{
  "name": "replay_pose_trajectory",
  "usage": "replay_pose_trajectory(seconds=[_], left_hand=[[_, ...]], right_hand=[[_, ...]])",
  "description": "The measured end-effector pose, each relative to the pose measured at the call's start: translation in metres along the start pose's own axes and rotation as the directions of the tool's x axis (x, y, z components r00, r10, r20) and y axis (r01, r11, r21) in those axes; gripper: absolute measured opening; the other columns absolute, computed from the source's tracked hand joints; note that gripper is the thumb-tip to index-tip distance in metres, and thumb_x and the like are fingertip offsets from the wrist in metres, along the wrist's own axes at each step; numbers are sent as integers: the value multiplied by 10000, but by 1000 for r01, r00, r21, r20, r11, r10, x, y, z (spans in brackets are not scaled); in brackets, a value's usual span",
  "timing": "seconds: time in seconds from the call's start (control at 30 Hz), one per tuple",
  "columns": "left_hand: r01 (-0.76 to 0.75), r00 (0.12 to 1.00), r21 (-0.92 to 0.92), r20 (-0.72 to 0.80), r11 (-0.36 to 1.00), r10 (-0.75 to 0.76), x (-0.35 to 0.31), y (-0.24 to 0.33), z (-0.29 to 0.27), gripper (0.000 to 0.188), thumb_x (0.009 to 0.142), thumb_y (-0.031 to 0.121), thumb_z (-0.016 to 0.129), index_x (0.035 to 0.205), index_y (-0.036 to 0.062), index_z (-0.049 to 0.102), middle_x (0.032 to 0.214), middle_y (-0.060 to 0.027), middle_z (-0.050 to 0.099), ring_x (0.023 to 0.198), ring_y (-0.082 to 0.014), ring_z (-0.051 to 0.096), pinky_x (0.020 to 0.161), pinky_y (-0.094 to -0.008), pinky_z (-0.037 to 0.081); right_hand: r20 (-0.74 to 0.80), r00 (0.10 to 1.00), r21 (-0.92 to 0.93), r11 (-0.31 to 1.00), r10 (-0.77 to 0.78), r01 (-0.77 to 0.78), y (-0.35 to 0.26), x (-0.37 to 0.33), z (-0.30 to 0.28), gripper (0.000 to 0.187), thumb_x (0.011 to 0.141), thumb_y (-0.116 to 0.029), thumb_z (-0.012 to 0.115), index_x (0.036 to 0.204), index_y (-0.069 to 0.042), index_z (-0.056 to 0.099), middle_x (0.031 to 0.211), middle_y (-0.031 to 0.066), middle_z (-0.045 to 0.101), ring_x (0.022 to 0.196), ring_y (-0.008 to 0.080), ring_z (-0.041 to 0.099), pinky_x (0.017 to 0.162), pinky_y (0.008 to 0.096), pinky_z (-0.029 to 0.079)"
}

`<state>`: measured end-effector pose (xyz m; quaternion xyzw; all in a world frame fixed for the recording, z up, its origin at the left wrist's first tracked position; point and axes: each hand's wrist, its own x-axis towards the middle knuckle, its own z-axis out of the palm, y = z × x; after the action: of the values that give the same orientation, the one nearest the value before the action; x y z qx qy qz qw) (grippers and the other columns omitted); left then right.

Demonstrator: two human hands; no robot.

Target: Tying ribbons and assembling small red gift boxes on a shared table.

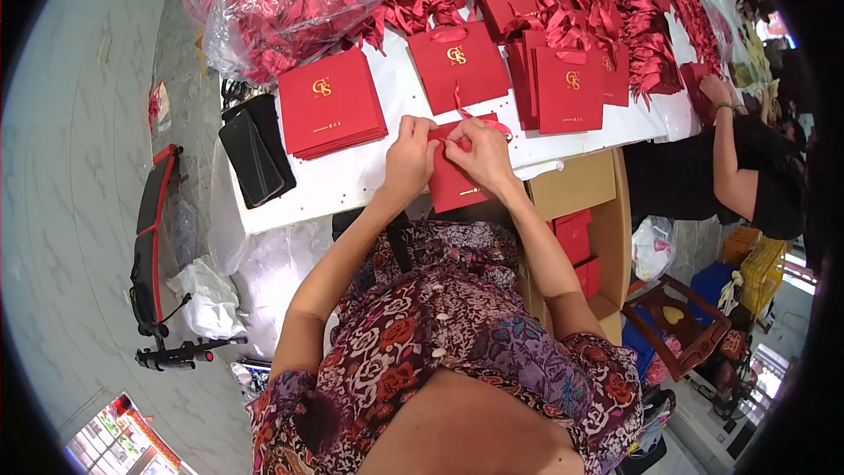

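A red paper gift bag [454, 192] lies at the table's front edge, between my two hands. My left hand [410, 158] is closed on the bag's upper left edge, thumb on its front. Beside it, my right hand [480, 155] pinches a red ribbon [499, 128] near the bag's top. One ribbon end stands up above my fingers, and a loop shows to the right. The exact spot where the fingertips meet the ribbon is partly hidden. Just beyond lies another red bag [459, 79] with a ribbon handle.
To the left sit a stack of flat red bags [332, 105] and a black phone [251, 157]. A clear plastic sack [281, 9] of red ribbon stands behind. Finished-looking bags [570, 92] lean at right. An open carton [576, 185] is below; a co-worker's arm [730, 149] reaches in.
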<state>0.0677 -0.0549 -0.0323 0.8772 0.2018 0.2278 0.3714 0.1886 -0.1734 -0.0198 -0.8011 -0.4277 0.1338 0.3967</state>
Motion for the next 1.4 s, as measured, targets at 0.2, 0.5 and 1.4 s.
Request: replay_pose_trajectory(seconds=[0.2,0.5,1.4], left_hand=[[-13,1000,73,-12,997,14,0,7,-1,186,859,20,608,1039,33,562,913,-186,635,840,-385,640,709,-441,513],[-12,998,43,-62,999,14,-4,30,-7,86,866,31,605,952,35,616,873,-166,659,782,-360,655,676,-422,521],[-234,972,-196,-15,952,236,5,19,-28,96,794,11,730,864,10,665,842,-105,581,751,-246,621,644,-333,493]], right_hand=[[-12,983,71,981,184,-183,-10,-4,1,156,743,-159,727,766,-15,670,718,131,633,651,288,621,612,401,481],[-146,989,-126,992,-6,-13,-30,-14,11,166,793,-137,704,845,-19,599,815,156,614,708,347,638,625,457,508],[414,909,407,883,48,-232,18,31,-5,211,883,-200,673,861,4,722,714,79,675,647,135,613,628,286,489]])
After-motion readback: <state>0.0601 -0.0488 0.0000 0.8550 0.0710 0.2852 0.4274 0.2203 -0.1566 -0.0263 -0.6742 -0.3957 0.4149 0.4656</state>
